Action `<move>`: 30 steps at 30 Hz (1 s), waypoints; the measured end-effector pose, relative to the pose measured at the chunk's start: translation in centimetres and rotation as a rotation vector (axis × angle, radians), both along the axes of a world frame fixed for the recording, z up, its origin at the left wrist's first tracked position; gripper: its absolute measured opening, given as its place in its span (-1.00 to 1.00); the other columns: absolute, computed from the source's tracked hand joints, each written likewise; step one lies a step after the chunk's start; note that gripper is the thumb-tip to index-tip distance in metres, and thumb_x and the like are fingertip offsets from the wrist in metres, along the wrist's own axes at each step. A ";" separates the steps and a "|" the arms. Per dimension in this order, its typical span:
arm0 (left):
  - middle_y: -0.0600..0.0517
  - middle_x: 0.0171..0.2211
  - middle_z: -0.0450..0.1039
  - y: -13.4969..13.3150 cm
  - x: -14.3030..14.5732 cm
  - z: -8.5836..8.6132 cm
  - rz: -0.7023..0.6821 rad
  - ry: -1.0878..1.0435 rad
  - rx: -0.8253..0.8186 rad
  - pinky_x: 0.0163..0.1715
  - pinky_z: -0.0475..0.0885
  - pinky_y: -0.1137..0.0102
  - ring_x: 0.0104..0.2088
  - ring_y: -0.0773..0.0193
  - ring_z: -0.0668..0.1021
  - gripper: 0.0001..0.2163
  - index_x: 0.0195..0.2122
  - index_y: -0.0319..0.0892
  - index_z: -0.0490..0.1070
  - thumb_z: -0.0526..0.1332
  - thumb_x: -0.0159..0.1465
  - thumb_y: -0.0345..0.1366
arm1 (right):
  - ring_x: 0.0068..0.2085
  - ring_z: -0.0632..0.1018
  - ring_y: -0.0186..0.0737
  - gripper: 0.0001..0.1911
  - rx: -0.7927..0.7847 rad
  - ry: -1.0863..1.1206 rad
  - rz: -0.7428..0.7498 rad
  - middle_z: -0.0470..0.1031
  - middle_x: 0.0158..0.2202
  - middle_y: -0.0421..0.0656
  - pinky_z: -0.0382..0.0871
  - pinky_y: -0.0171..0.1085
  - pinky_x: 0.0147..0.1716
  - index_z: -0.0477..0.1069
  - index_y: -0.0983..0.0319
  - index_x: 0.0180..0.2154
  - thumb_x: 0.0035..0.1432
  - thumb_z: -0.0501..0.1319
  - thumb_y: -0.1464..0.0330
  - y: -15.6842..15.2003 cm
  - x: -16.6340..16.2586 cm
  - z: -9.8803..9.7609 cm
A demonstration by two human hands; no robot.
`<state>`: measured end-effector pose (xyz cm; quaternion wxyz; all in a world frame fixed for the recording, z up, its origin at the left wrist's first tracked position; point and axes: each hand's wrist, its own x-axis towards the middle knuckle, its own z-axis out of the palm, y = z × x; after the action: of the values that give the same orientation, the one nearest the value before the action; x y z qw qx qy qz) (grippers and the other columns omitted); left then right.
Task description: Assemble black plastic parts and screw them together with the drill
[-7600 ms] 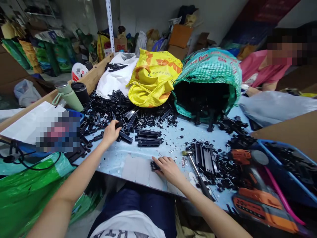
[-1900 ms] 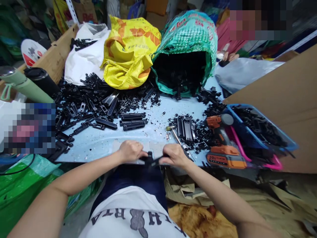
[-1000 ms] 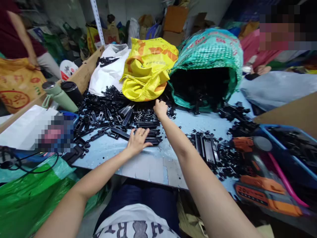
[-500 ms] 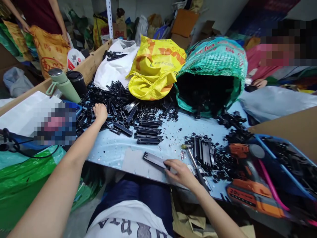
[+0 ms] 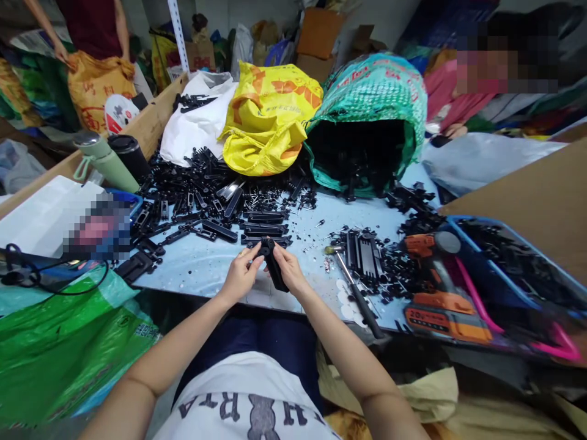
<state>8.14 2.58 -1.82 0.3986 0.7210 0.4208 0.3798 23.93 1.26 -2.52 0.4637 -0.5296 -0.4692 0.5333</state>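
Observation:
Above the front edge of the table, a long black slotted part (image 5: 276, 272) is held tilted between my two hands. My right hand (image 5: 290, 267) wraps its fingers around the part's side. At the part's upper end, my left hand (image 5: 241, 273) is closed with thumb and fingertips pressed on it; any small piece between those fingertips is hidden. Just beyond my hands lies a stack of similar black bars (image 5: 265, 229). To the right, a hammer (image 5: 358, 293) rests beside a group of black slotted parts (image 5: 363, 253).
An orange cordless drill (image 5: 443, 305) lies at the right, by a blue-rimmed bin (image 5: 493, 263). Heaped black parts (image 5: 197, 177) fill the back left. Behind them stand a yellow sack (image 5: 270, 116) and a green sack (image 5: 367, 91). Two other people are nearby.
My left hand has come from the parts heap at the left to meet my right hand. The black part has been lifted off the table and turned upward.

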 end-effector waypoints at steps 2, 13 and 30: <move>-0.07 -0.23 0.36 -0.1 -0.1 0.6 0.021 0.037 0.092 -0.27 0.40 0.42 -0.29 0.33 0.46 -0.62 0.10 -0.20 0.28 0.03 0.30 -0.21 | -0.45 0.45 -0.39 -0.41 0.119 -0.069 0.060 0.38 -0.22 -0.11 0.42 -0.35 -0.53 0.18 0.16 0.18 0.18 0.04 0.05 -0.3 1.0 0.4; -0.09 -0.23 0.33 -1.7 2.6 1.3 0.236 -0.129 0.401 -0.23 0.39 0.42 -0.23 0.34 0.42 -0.66 0.11 -0.21 0.27 -0.01 0.32 -0.32 | -0.34 0.43 -0.35 -0.52 0.591 -0.362 -0.105 0.34 -0.18 -0.06 0.43 -0.33 -0.35 0.16 0.17 0.20 0.26 0.00 0.22 -2.4 0.0 0.6; -0.24 0.12 0.16 -3.4 -1.1 -6.6 0.187 0.444 0.518 0.09 0.21 0.05 0.20 -0.03 0.16 -0.38 0.27 -0.20 -0.09 0.13 0.23 -0.24 | 0.13 0.20 0.00 -0.48 0.046 -1.115 -0.372 0.20 0.10 0.09 0.07 -0.10 0.10 0.16 0.36 0.16 0.26 0.00 0.21 17.1 14.7 2.8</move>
<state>7.00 -0.80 -8.46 0.0649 0.8216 0.4509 0.3427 38.64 18.34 0.23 0.2442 -0.7934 -0.5527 0.0737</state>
